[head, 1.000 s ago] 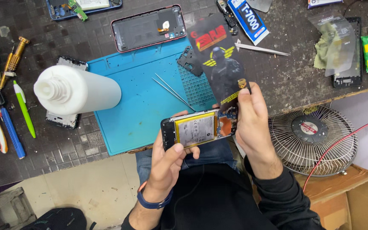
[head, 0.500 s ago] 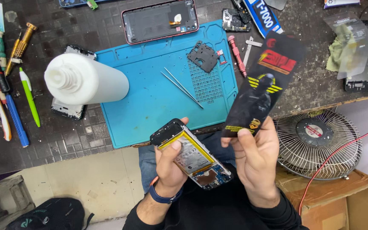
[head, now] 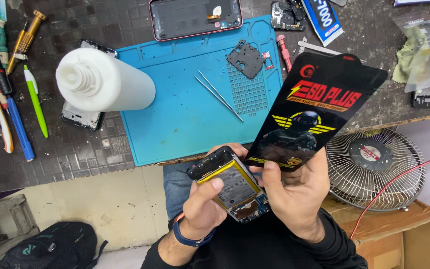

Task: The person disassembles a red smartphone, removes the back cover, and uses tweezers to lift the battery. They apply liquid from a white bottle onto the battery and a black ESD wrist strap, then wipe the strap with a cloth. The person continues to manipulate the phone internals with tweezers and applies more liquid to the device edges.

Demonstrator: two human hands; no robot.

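Two hands at work below the near edge, entries from largest to smallest:

- Surface (head: 75, 149): dark, tiled, cluttered; its near edge runs just above both hands, so the hands sit off it, over the lap.
- Mat (head: 185, 114): blue, lying on the surface straight ahead of the hands; its middle is mostly bare, the nearest open room for setting anything down.
- Fan (head: 374, 167): wire-guarded, to the right of the right hand, near it but apart.
- Bottle (head: 106, 86): white, lying on its side at the mat's left edge, well apart from the hands.
- Packet (head: 319, 112): black and flat, pinched at its lower end by the right hand (head: 294, 192); long axis slants up and right, over the mat's right corner.
- Phone (head: 230, 183): back open, battery showing, gripped by the left hand (head: 202, 209), thumb on the battery; long axis runs from upper left to lower right, between the two hands, its right side touching the right hand's fingers.
- Tweezers (head: 219, 94): thin, on the mat, beyond the phone.
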